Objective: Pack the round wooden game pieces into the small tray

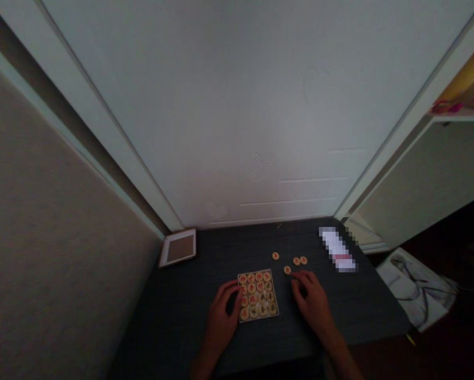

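Observation:
A square, shallow box on the dark table holds rows of round xiangqi pieces, some with red characters and some with black. My left hand rests against the box's left edge, fingers curved and thumb apart, its fingertips over the leftmost pieces. On the table to the right, my right hand reaches its index fingertip to a loose xiangqi piece; the thumb is spread below it. Another loose piece lies farther back. Two more pieces sit side by side beyond my right hand.
At the table's back left lies a framed, tablet-like object. A blurred-out white item is at the back right. The dark table meets a white panel behind. Cables lie on a white box on the lower right.

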Demonstrator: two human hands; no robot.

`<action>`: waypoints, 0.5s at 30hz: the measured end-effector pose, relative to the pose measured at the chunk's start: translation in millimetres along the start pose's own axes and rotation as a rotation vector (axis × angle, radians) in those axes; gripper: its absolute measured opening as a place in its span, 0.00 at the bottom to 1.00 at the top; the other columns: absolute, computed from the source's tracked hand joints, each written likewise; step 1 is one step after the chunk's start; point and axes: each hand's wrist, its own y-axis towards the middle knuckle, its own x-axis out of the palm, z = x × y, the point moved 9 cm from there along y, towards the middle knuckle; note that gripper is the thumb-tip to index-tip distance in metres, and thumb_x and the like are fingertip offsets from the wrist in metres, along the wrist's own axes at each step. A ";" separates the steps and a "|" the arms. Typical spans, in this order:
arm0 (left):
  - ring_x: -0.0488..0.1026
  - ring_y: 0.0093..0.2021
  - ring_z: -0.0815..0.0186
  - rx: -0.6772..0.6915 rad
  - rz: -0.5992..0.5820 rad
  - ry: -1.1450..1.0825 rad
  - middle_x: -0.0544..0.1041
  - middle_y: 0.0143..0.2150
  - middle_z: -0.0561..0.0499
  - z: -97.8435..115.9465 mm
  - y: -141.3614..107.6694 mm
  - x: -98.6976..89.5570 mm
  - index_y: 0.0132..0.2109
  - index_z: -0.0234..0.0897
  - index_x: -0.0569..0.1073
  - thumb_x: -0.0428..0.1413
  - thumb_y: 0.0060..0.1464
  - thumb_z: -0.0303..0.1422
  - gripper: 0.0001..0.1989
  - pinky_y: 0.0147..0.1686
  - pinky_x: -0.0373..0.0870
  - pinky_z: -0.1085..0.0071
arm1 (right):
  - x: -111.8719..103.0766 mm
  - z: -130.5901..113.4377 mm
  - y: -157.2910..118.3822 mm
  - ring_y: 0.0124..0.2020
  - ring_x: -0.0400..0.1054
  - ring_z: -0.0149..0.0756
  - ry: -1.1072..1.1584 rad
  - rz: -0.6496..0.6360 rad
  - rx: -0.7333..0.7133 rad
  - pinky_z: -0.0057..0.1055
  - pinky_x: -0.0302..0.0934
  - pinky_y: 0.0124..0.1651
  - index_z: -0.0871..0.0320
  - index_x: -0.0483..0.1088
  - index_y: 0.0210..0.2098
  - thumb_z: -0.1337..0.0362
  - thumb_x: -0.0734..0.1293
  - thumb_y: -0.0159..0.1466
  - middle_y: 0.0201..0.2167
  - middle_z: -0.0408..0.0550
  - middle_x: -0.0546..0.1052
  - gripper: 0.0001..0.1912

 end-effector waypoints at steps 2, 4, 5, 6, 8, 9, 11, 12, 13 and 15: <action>0.74 0.55 0.56 0.002 -0.005 -0.006 0.74 0.56 0.46 -0.4 0.0 0.9 0.50 0.45 0.76 0.53 0.63 0.38 0.12 0.56 0.72 0.54 | -13.4 14.8 0.2 0.47 0.72 0.45 -0.044 0.010 -0.025 0.43 0.69 0.51 0.52 0.74 0.50 0.61 0.65 0.67 0.46 0.53 0.76 0.13; 0.73 0.55 0.56 0.000 0.008 -0.006 0.74 0.55 0.46 -1.4 0.4 0.1 0.50 0.44 0.76 0.53 0.63 0.38 0.12 0.56 0.71 0.54 | -18.9 20.4 -0.9 0.50 0.71 0.47 -0.083 -0.026 -0.089 0.46 0.67 0.53 0.51 0.74 0.49 0.59 0.67 0.66 0.47 0.52 0.77 0.12; 0.73 0.55 0.56 -0.001 0.022 -0.005 0.74 0.55 0.46 -1.9 0.8 -0.9 0.50 0.44 0.76 0.54 0.63 0.39 0.11 0.56 0.71 0.54 | -18.7 20.5 -1.6 0.52 0.69 0.48 -0.101 -0.058 -0.124 0.47 0.65 0.54 0.51 0.75 0.48 0.59 0.67 0.66 0.48 0.52 0.77 0.12; 0.73 0.55 0.55 -0.002 0.036 -0.005 0.74 0.55 0.46 -2.1 1.3 -2.2 0.49 0.44 0.77 0.54 0.63 0.39 0.11 0.56 0.71 0.53 | -17.2 19.5 -2.3 0.53 0.68 0.48 -0.116 -0.093 -0.157 0.48 0.64 0.55 0.50 0.75 0.47 0.60 0.68 0.65 0.48 0.51 0.78 0.11; 0.74 0.55 0.55 -0.004 0.056 -0.007 0.74 0.55 0.46 -1.3 2.3 -4.8 0.48 0.43 0.77 0.54 0.63 0.40 0.11 0.56 0.71 0.53 | -12.6 16.1 -2.4 0.56 0.66 0.49 -0.136 -0.159 -0.200 0.49 0.61 0.56 0.50 0.76 0.46 0.61 0.68 0.65 0.49 0.49 0.78 0.10; 0.74 0.55 0.55 -0.005 0.063 -0.009 0.74 0.55 0.45 -0.3 2.8 -6.2 0.48 0.43 0.77 0.54 0.62 0.40 0.11 0.56 0.71 0.53 | -10.4 14.3 -1.4 0.56 0.66 0.49 -0.138 -0.181 -0.208 0.49 0.60 0.56 0.50 0.75 0.46 0.61 0.68 0.65 0.49 0.49 0.78 0.10; 0.74 0.55 0.55 -0.008 0.076 -0.013 0.75 0.55 0.45 2.6 3.8 -9.8 0.48 0.43 0.77 0.54 0.62 0.40 0.12 0.56 0.71 0.52 | -6.9 11.9 3.3 0.56 0.66 0.49 -0.138 -0.199 -0.193 0.48 0.60 0.55 0.50 0.75 0.47 0.61 0.68 0.64 0.48 0.49 0.79 0.11; 0.73 0.55 0.55 -0.010 0.081 -0.014 0.75 0.54 0.45 4.3 4.3 -11.7 0.47 0.43 0.77 0.54 0.62 0.40 0.12 0.56 0.71 0.52 | -5.1 11.3 6.8 0.55 0.67 0.48 -0.138 -0.199 -0.173 0.47 0.60 0.55 0.50 0.75 0.47 0.61 0.68 0.64 0.47 0.49 0.79 0.11; 0.74 0.55 0.55 -0.011 0.089 -0.014 0.75 0.54 0.45 6.0 4.7 -13.9 0.47 0.43 0.78 0.54 0.62 0.40 0.12 0.56 0.71 0.52 | -3.0 11.0 10.8 0.53 0.68 0.48 -0.139 -0.195 -0.151 0.46 0.60 0.54 0.51 0.75 0.47 0.61 0.68 0.64 0.47 0.49 0.79 0.11; 0.74 0.55 0.54 -0.014 0.108 -0.012 0.76 0.53 0.45 9.0 5.4 -18.5 0.46 0.43 0.78 0.54 0.62 0.41 0.12 0.56 0.71 0.52 | 2.4 10.1 19.0 0.51 0.69 0.47 -0.144 -0.176 -0.115 0.45 0.61 0.53 0.52 0.75 0.46 0.61 0.68 0.64 0.46 0.50 0.79 0.11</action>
